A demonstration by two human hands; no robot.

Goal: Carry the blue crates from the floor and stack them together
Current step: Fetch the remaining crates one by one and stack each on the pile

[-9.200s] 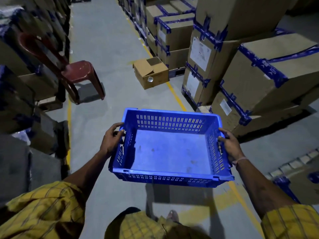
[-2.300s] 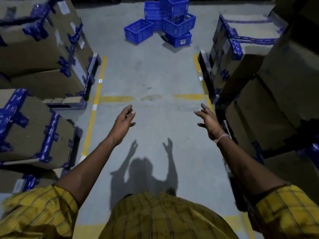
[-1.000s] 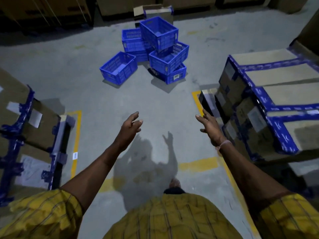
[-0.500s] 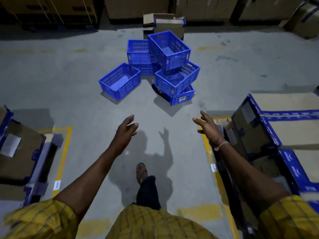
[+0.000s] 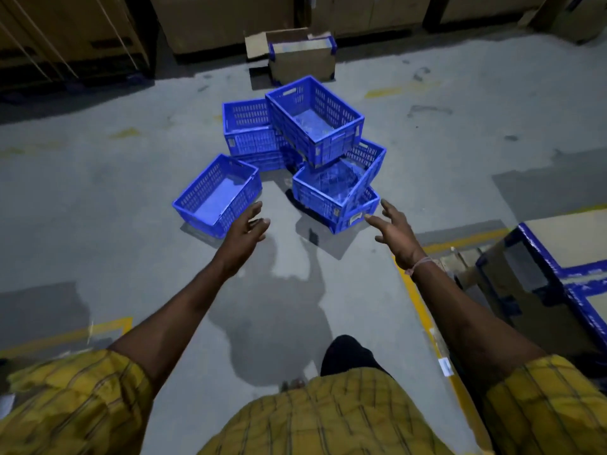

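Several blue slatted crates lie in a loose pile on the grey floor ahead. A single crate point(image 5: 218, 195) sits apart at the left, upright. One crate point(image 5: 315, 119) rests tilted on top of the pile, above a tilted crate point(image 5: 338, 185) and a lower one point(image 5: 356, 215). Another crate point(image 5: 249, 133) stands behind at the left. My left hand point(image 5: 244, 229) is stretched forward, fingers relaxed, just short of the single crate. My right hand point(image 5: 392, 229) reaches out with fingers spread, just short of the lower crate's corner. Both hands hold nothing.
A taped cardboard box point(image 5: 300, 59) stands behind the pile, with large cartons along the back wall. Stacked cartons with blue strapping point(image 5: 542, 277) stand at my right beside a yellow floor line point(image 5: 423, 307). Open grey floor surrounds the pile.
I have walked closer to the crate pile; it now lies just beyond my outstretched empty hands. Cartons on the left have passed out of view.
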